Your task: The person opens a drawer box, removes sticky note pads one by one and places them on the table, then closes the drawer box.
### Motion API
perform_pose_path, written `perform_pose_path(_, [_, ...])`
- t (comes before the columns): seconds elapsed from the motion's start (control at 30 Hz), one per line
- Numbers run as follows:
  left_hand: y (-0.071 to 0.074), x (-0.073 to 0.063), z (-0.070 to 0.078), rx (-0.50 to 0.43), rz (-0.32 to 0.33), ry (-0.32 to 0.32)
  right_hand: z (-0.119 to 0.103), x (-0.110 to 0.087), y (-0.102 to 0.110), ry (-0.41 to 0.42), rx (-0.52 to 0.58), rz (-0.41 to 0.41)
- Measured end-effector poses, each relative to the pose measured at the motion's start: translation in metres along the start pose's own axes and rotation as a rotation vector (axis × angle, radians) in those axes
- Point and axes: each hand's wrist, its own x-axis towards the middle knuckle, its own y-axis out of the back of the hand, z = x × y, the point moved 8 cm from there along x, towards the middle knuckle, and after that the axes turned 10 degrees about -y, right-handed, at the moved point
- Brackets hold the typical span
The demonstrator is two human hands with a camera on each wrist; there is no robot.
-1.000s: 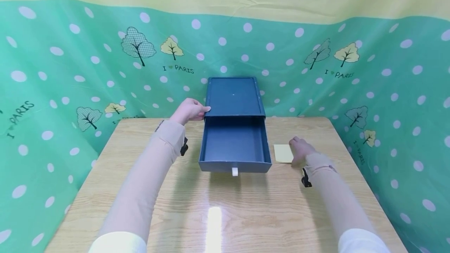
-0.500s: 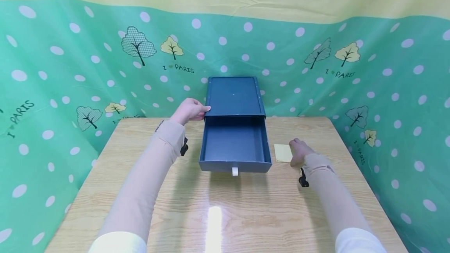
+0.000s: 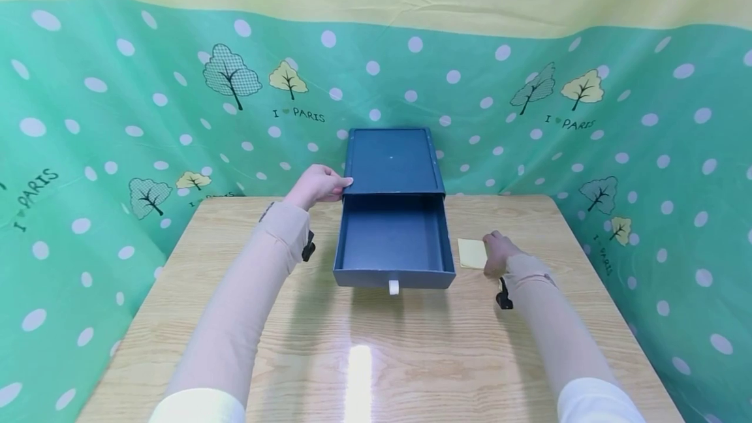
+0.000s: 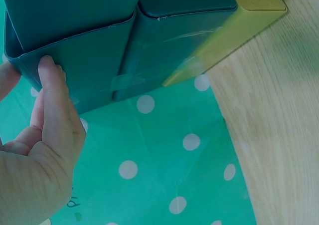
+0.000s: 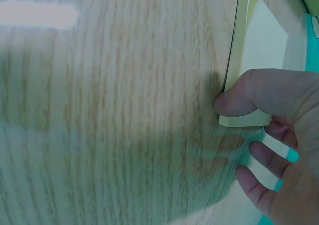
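Note:
A dark blue drawer cabinet (image 3: 390, 160) stands at the back middle of the table, its top drawer (image 3: 392, 234) pulled out and bare inside. My left hand (image 3: 319, 186) holds the cabinet's front left corner, thumb on top and fingers along the side wall. To the right of the drawer lies a pale yellow sticky note pad (image 3: 471, 253). My right hand (image 3: 499, 254) pinches its right end. In the right wrist view the thumb lies across the end of the pad (image 5: 264, 40), the index finger is mostly hidden behind it, and the other fingers hang loosely bent.
In the left wrist view, another dark blue unit (image 4: 184, 25) and a yellow one (image 4: 259, 0) sit under the top unit. A white pull tab (image 3: 393, 287) sticks out from the drawer front. A green dotted curtain (image 3: 235, 142) surrounds the wooden table (image 3: 446, 358).
My right hand has shifted slightly left along with its wrist, and the pad has moved slightly away from me. My left hand stays on the cabinet corner; the drawer remains out.

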Motion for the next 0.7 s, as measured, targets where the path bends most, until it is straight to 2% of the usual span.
perform_pose_path(0.17, [0.0006, 0.0008, -0.0008, 0.004, -0.002, 0.001, 0.0006, 0.0034, -0.0004, -0.004, -0.002, -0.022])
perform_pose_path(0.4, [0.0014, 0.001, 0.0002, -0.012, 0.0, -0.007, -0.0042, -0.002, 0.0038, -0.014, 0.006, -0.038])
perform_pose_path(0.7, [0.0002, 0.0001, -0.0007, -0.022, -0.001, -0.004, -0.0025, -0.0054, 0.005, 0.024, 0.029, -0.035])
